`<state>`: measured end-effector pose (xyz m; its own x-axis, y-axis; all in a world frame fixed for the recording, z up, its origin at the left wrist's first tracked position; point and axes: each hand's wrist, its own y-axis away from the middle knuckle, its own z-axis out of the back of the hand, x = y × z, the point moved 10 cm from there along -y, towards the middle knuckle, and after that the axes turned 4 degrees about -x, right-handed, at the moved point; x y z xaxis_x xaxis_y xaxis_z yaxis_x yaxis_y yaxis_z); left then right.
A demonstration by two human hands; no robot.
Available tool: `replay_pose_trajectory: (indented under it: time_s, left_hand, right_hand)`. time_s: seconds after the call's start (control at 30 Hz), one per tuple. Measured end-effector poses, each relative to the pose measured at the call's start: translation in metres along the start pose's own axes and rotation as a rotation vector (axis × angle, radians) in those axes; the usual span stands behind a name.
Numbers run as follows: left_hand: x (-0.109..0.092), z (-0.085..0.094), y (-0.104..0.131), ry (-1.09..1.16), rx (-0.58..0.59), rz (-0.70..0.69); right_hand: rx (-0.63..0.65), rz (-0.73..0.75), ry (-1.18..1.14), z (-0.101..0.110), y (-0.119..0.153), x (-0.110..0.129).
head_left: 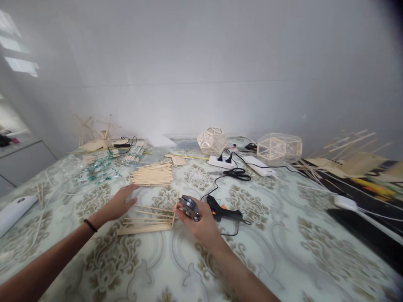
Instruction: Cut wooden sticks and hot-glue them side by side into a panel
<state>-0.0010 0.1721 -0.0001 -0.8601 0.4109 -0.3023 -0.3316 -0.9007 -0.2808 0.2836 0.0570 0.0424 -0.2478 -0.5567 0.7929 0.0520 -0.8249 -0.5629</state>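
Note:
My right hand (201, 220) is closed around a round, dark metallic tool (189, 206), whose exact kind I cannot make out. Its fingertips are beside a thin upright-looking stick (175, 209). My left hand (121, 203) has its fingers apart and rests near the left end of a stack of thin wooden sticks (154, 174). Between the hands, several loose sticks (151, 213) fan out on the cloth above a flat wooden strip (145, 229). A black glue gun (225, 209) lies just right of my right hand.
Black scissors (237, 174) and a white power strip (221, 162) lie behind the glue gun. Two stick-frame models (211, 140) (279, 147) stand near the wall. Wrapped green-and-white sticks (103, 165) are at the left, a white device (17, 212) at the far left.

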Motion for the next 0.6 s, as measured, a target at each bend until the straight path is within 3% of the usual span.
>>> replay_pose_trajectory:
  time_s: [0.23,0.6]
  left_hand:
    - [0.015,0.003,-0.011,-0.070,-0.020,0.071]
    - [0.008,-0.007,-0.009,-0.155,0.075,0.112]
  right_hand:
    - [0.015,-0.028,-0.014,-0.005,0.001,-0.008]
    - [0.031,-0.065,-0.011,-0.005,0.002,-0.017]
